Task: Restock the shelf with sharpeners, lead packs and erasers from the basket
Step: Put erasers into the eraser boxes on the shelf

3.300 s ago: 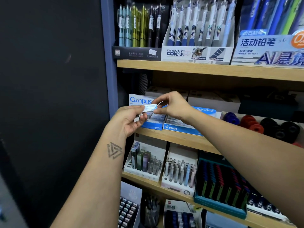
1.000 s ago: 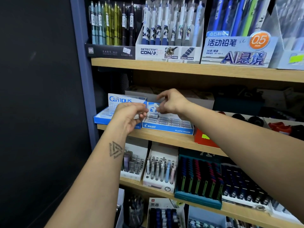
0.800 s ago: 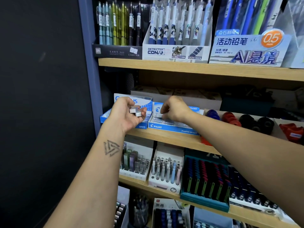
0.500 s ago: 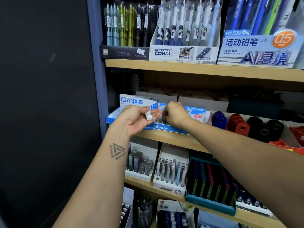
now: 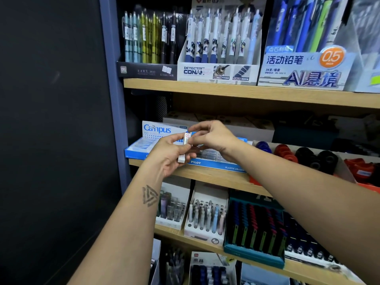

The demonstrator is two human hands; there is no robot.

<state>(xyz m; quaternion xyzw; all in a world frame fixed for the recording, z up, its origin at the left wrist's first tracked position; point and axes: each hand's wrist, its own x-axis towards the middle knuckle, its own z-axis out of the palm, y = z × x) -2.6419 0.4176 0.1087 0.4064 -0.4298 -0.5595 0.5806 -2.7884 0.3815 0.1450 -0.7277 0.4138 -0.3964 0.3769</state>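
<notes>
At the middle shelf (image 5: 216, 177), erasers go in one by one.
The Pilot eraser box (image 5: 218, 164) looks largely filled; the basket is out of view, so what remains is unclear. Left hand (image 5: 171, 155) grips an upright eraser (image 5: 184, 149), right hand (image 5: 209, 135) pinches its top; the Campus box (image 5: 144, 146) crowds the left, with open air above.

Wooden shelf (image 5: 216, 177) with Campus box (image 5: 141, 145), Pilot eraser box (image 5: 218, 164), tape rolls (image 5: 304, 155).

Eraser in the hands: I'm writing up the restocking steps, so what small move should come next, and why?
Probably the right hand lifts one eraser from the left hand and lowers it into the Pilot eraser box: it already pinches the eraser's top, just above that box.
</notes>
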